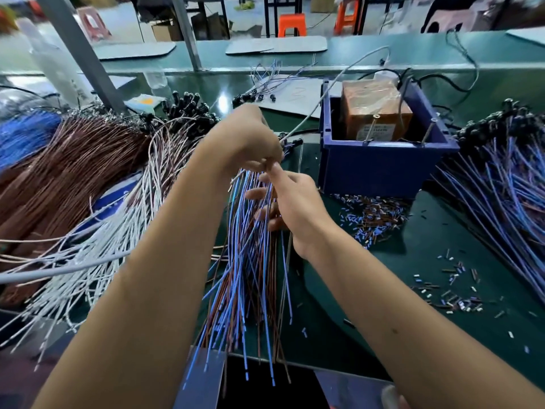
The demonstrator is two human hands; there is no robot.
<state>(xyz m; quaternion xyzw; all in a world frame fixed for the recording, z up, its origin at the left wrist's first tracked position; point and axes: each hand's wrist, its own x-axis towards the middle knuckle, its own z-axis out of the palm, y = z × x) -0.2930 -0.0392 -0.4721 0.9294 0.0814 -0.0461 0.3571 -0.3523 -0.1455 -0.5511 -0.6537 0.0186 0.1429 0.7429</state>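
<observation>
My left hand (247,137) is raised over the green bench and grips the top of a bundle of blue and brown wires (250,261). The wires hang down from it and fan out toward the bench's front edge. My right hand (289,202) is just below and to the right of the left. Its fingers are spread among the wires, and its index finger points up to touch the left hand's fingertips. How many wires each finger holds is hidden.
A heap of brown and white wires (82,178) lies at the left. A blue bin (380,163) with a brown box (374,113) stands at the right. Blue wires (501,184) lie at the far right. Cut insulation bits (374,216) litter the green mat (427,261).
</observation>
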